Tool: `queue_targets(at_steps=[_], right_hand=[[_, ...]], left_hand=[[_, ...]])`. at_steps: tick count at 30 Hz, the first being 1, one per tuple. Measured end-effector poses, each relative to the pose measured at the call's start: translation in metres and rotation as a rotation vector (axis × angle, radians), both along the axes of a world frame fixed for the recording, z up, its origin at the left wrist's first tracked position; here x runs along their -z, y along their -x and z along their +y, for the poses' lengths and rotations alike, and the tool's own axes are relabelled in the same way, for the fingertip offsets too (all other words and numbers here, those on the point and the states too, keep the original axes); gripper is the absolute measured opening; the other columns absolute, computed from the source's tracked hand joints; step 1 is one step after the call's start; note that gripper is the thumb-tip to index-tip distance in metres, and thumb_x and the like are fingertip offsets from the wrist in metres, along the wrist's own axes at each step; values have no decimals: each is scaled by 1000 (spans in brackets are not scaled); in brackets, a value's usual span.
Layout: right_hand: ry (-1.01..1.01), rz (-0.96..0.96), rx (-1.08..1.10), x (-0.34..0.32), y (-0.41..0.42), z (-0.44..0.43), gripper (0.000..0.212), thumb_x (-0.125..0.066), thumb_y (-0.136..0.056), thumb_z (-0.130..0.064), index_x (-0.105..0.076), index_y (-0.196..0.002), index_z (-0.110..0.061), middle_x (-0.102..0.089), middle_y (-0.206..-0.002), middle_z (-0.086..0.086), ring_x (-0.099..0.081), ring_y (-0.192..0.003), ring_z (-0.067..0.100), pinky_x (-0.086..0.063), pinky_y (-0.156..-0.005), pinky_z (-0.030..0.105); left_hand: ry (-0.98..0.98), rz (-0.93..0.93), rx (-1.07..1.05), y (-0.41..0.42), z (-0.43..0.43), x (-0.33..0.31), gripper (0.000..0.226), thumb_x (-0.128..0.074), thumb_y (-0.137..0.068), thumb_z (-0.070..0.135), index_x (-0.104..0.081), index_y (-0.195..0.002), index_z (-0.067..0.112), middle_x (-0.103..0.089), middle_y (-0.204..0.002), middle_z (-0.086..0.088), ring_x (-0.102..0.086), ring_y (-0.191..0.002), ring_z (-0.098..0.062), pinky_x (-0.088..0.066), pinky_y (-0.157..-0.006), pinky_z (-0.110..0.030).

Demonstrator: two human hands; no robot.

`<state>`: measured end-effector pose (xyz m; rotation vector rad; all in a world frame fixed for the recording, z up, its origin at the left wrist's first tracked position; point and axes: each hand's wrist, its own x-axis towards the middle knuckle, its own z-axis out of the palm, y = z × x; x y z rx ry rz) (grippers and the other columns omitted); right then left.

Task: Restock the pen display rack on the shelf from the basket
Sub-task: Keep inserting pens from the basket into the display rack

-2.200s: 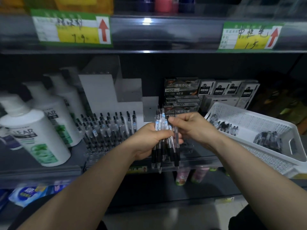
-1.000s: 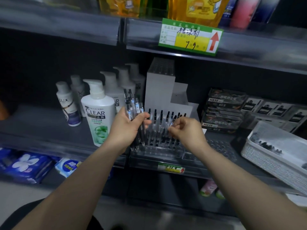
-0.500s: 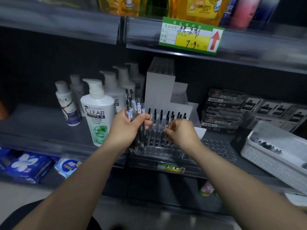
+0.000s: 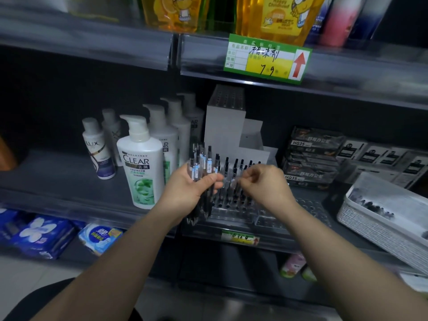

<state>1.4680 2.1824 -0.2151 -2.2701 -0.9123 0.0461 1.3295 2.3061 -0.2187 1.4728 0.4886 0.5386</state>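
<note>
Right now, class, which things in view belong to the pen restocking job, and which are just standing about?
Job: left hand gripping pens; right hand at the rack; basket.
Standing about: shampoo bottles; HQ35 boxes; price tag; yellow pouches.

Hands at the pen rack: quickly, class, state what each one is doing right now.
Left hand: closed around a bundle of pens.
Right hand: fingers curled over the pen rack; whether they pinch a pen cannot be told.

Shop — price tag [image 4: 266, 59], stocked shelves [image 4: 92, 181]
</note>
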Motion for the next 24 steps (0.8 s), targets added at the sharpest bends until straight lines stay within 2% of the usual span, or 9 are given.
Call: queue_targets(at_steps=[5, 7, 10, 12, 14, 17, 19, 22, 24], right_hand=[[-255, 288, -200, -26, 15, -3, 13, -68, -87, -23, -72, -97, -16, -67, -76, -7, -55, -63, -1, -46, -63, 19], [-245, 353, -219, -28, 17, -2, 14, -71, -84, -23, -73, -94, -12, -70, -83, 2, -60, -69, 5, -50, -68, 25], [-250, 403, -205, -29, 18, -4, 13, -71, -84, -19, -72, -90, -7, -71, -90, 14, -67, -80, 29, -56, -79, 40], [-279, 425, -213, -32, 15, -8, 10, -67, -87, -14, -71, -89, -5, -69, -80, 15, -64, -66, 21, -56, -70, 32], [-336, 423, -182, -36, 8, -12, 11, -62, -90, -10, -69, -92, -2, -63, -69, 10, -57, -56, 9, -52, -60, 22], [-420, 344, -54, -35, -10, -18, 11, -60, -92, -8, -69, -95, -3, -65, -71, 6, -60, -58, 7, -56, -64, 23], [-410, 257, 10, -31, -18, -20, 11, -60, -92, -9, -70, -96, -5, -66, -71, 3, -62, -58, 4, -56, -64, 19], [-372, 179, 41, -19, -22, -21, 11, -62, -91, -12, -72, -97, -9, -69, -73, 0, -66, -65, 9, -59, -75, 30], [-333, 139, 27, -13, -21, -20, 10, -63, -91, -14, -72, -94, -13, -70, -73, 1, -69, -69, 13, -59, -78, 35]], left_hand=[[-22, 9, 77, -2, -10, 4, 12, -64, -90, 8, -63, -100, 12, -77, -90, -3, -74, -87, -18, -57, -81, -31], [-14, 4, 108, -4, -14, 3, 14, -64, -89, 5, -62, -101, 13, -77, -89, -5, -74, -86, -18, -58, -78, -27], [-51, 25, 137, -5, -18, 1, 15, -66, -89, 8, -63, -102, 14, -77, -89, -4, -73, -86, -15, -56, -78, -22], [-106, 51, 92, -6, -17, 0, 13, -66, -90, 12, -64, -102, 15, -76, -89, -2, -73, -83, -10, -54, -73, -16], [-117, 55, 30, -7, -12, 0, 11, -64, -91, 12, -61, -101, 11, -75, -90, -5, -72, -80, -10, -56, -71, -19], [-114, 38, -38, -8, -4, 2, 8, -58, -94, 10, -58, -102, 7, -74, -87, -8, -72, -78, -16, -59, -73, -31], [-135, 49, -63, -8, -1, 2, 5, -56, -96, 12, -57, -101, 11, -72, -85, -7, -69, -71, -14, -58, -70, -28], [-155, 90, -61, -9, -3, -1, 5, -53, -98, 16, -55, -101, 14, -69, -87, -7, -64, -66, -9, -52, -60, -15], [-137, 121, -40, -10, -6, -2, 11, -51, -99, 17, -52, -109, 12, -68, -88, -6, -64, -68, -9, -52, -61, -14]])
